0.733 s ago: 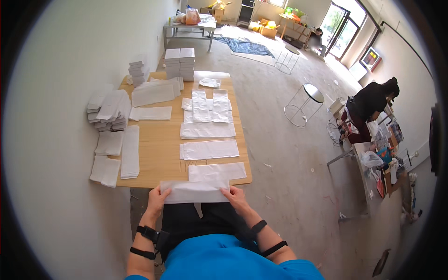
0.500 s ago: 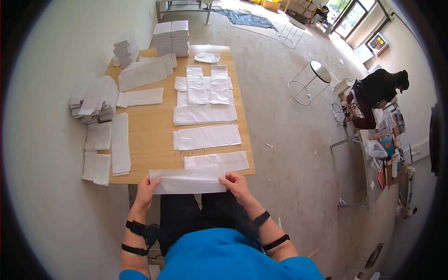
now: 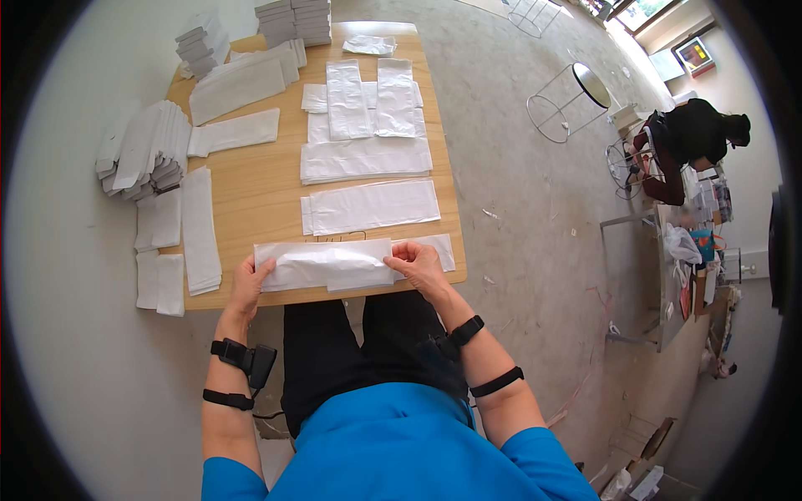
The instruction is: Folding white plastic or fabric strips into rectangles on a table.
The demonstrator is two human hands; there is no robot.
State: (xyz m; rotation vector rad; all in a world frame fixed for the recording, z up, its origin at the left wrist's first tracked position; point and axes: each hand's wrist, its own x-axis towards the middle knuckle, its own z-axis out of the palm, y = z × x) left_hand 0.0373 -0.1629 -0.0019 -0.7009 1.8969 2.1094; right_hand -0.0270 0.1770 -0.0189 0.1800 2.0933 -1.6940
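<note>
Being held at the near edge of the table (image 3: 242,196): white sheet (image 3: 313,263), ends pinched by left hand (image 3: 246,285) and right hand (image 3: 422,269); judged light, limp, easily creased, best taken by both ends.

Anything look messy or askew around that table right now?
Yes, mildly. One small white piece at the table's far end looks rumpled, unlike the flatter strips nearer. The stack by the left wall sits unevenly, and scraps litter the floor. The held sheet looks slightly wrinkled.
</note>
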